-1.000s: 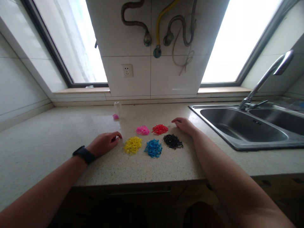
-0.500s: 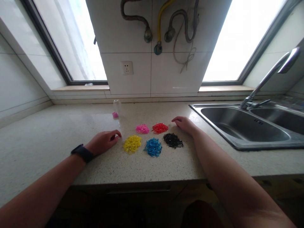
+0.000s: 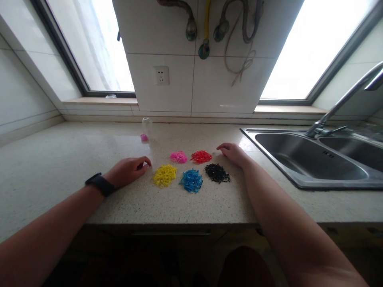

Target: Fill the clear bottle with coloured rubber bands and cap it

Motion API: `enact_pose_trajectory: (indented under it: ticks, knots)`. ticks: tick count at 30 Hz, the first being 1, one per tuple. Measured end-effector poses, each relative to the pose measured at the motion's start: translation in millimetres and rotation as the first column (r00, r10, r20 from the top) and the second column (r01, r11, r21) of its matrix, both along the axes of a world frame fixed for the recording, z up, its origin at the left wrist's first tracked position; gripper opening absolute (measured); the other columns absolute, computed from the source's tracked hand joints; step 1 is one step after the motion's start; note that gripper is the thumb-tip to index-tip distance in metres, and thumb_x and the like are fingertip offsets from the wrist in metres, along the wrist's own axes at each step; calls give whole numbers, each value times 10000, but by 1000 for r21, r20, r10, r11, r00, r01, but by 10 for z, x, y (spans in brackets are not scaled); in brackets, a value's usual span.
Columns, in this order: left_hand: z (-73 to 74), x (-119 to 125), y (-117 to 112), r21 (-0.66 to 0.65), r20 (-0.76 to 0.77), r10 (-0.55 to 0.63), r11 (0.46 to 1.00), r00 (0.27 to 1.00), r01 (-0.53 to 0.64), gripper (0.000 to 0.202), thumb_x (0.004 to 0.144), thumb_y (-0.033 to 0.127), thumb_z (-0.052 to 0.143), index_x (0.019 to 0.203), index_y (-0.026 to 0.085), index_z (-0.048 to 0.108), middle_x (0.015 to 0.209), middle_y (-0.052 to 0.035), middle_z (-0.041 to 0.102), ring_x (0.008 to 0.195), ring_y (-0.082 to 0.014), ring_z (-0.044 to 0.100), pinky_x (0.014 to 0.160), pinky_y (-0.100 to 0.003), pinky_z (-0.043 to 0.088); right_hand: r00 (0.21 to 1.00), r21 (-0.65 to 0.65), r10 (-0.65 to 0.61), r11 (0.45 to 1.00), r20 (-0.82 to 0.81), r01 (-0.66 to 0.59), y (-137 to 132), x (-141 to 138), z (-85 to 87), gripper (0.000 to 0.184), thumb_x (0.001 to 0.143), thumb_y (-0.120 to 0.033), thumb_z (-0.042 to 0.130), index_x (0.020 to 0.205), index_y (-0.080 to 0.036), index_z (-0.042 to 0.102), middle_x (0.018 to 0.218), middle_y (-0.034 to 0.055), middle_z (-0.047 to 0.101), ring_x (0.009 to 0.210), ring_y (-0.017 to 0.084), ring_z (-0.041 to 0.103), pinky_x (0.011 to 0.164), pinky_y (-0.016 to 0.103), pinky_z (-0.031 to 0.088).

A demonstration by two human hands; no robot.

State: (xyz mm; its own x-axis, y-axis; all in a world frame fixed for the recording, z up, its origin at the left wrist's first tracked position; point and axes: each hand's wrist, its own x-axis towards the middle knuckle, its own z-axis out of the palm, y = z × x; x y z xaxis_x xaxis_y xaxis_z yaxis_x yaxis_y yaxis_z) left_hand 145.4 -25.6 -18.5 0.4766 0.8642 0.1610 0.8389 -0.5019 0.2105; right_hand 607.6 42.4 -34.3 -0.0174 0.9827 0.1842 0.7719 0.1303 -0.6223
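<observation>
Five small piles of coloured bits, which look like little rubber bands, lie on the speckled counter. The pink pile (image 3: 178,156) and the red pile (image 3: 201,156) form the back row. In front of them are the yellow pile (image 3: 164,175), the blue pile (image 3: 191,180) and the black pile (image 3: 217,173). My left hand (image 3: 129,171) rests on the counter left of the yellow pile, fingers loosely bent, with a gap at the thumb and nothing visible in it. Right of the red and black piles lies my right hand (image 3: 232,154), its fingers reaching loosely leftward, holding nothing visible.
Behind the piles stand a clear container (image 3: 147,124) and a small pink object (image 3: 144,137). A steel sink (image 3: 296,186) with a tap (image 3: 335,107) takes up the right side. Hoses (image 3: 191,28) and a socket (image 3: 162,75) are on the tiled wall. The counter's front edge (image 3: 179,223) runs below.
The camera view has shifted slightly, so the wall and the piles appear a little higher. Both hands stay in place beside the piles.
</observation>
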Motion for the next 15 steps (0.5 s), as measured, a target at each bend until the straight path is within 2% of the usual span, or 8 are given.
enact_pose_trajectory:
  ticks: [15]
  knots:
    - [7,4,0,3,-21,3,1000,1000,-3,277,939,356,453,1093,225,641,680,8,574,619,-139,519,614,-273,313,1000,-28,-4,1000,-14,4,-46,-39,55,334,841,-252,496,1053,-166,741,658,11,594,531,112,465,522,255,342]
